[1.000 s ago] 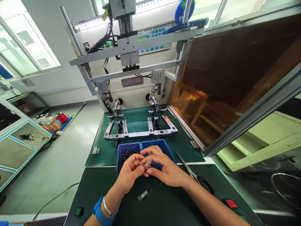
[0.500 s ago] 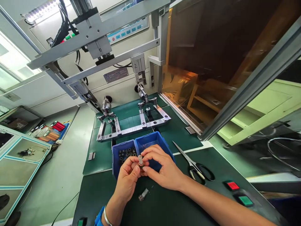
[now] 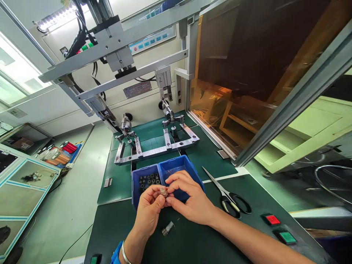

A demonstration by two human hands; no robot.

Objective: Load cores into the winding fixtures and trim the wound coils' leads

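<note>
My left hand (image 3: 150, 212) pinches a small copper-wound stator (image 3: 164, 192) between thumb and fingers, in front of the blue bins. The fingertips of my right hand (image 3: 189, 200) close on its right side; the exact contact is partly hidden. A pale round end of the stator faces up, with copper windings around it. On the dark green mat below my hands lies a small metal cylinder part (image 3: 167, 228) on its side. Behind my left hand, a blue bin (image 3: 134, 185) holds several small black toothed cores (image 3: 151, 179).
A second blue bin (image 3: 194, 170) adjoins on the right. Scissors (image 3: 227, 192) lie right of it, points away. Red (image 3: 272, 219) and green (image 3: 287, 236) buttons are at the right edge. A two-station winding fixture (image 3: 156, 151) stands behind the bins. Wire spools (image 3: 68, 147) sit far left.
The stator has tilted between my fingers: its pale upright cylinder end now points more towards me and looks shorter. My hands have hardly shifted, and the view has moved slightly.
</note>
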